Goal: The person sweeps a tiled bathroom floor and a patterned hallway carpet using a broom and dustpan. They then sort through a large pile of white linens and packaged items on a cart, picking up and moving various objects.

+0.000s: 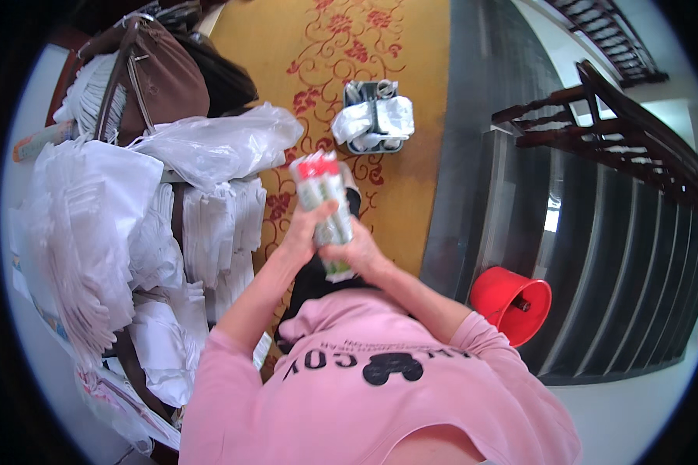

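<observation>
Both of my hands are closed around a plastic-wrapped pack (326,195), white with green print and a red band near its far end. My left hand (307,226) grips its left side, thumb across the top. Lower down, my right hand (352,250) clasps it from the right. The pack is somewhat blurred and held in front of my waist; what is inside cannot be made out. Beyond it, a grey divided caddy (377,145) stands on the carpet, holding white plastic bags (395,116) and some partly hidden items.
On the left, a cart carries stacked white linens (209,226), a clear plastic bag (227,139) and a brown fabric bag (174,81). A red bucket (500,302) stands on the dark stairs (605,279) at right, below a wooden banister (628,128). Patterned yellow carpet (407,192) covers the floor.
</observation>
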The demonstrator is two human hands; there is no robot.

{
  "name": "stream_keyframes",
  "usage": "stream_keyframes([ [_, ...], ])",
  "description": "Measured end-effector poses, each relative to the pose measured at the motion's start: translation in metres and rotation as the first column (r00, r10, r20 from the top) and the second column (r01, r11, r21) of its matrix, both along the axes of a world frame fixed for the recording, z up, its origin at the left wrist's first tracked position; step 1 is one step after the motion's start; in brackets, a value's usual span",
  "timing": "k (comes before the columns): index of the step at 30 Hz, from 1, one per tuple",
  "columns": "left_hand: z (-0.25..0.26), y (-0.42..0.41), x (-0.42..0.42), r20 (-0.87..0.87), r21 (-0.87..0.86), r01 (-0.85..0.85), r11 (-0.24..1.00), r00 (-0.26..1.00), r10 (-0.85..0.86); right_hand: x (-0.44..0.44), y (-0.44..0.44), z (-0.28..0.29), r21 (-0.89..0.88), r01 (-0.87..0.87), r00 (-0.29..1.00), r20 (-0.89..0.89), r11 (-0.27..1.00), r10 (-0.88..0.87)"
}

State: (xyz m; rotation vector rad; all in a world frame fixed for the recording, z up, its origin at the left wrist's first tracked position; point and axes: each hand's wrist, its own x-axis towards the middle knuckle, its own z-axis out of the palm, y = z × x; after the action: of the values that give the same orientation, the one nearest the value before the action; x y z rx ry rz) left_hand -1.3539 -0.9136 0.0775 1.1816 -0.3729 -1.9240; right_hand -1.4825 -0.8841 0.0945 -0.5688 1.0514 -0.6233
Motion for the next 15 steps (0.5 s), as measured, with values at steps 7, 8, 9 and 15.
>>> stream_keyframes([
  [7, -0.052, -0.122, -0.054, -0.472, 0.290, -0.002, 0.957, 0.870, 0.145, -0.065, -0.113, -0.030, 0.150, 0.045, 0.984, -0.177, 0.988, -0.018],
  [8, -0.076, -0.128, -0.057, -0.412, 0.363, 0.051, 0.930, 0.904, 0.111, -0.075, -0.129, -0.033, 0.158, 0.060, 0.981, -0.190, 0.986, -0.030],
  [9, -0.080, -0.135, -0.059, -0.278, 0.387, 0.091, 0.918, 0.960, 0.022, -0.081, -0.139, -0.035, 0.165, 0.086, 0.979, -0.199, 0.983, -0.052],
  [15, -0.118, -0.185, -0.098, 0.249, 0.370, 0.335, 0.866, 0.863, -0.440, -0.182, -0.220, -0.098, 0.106, -0.048, 0.774, -0.624, 0.993, 0.104],
])
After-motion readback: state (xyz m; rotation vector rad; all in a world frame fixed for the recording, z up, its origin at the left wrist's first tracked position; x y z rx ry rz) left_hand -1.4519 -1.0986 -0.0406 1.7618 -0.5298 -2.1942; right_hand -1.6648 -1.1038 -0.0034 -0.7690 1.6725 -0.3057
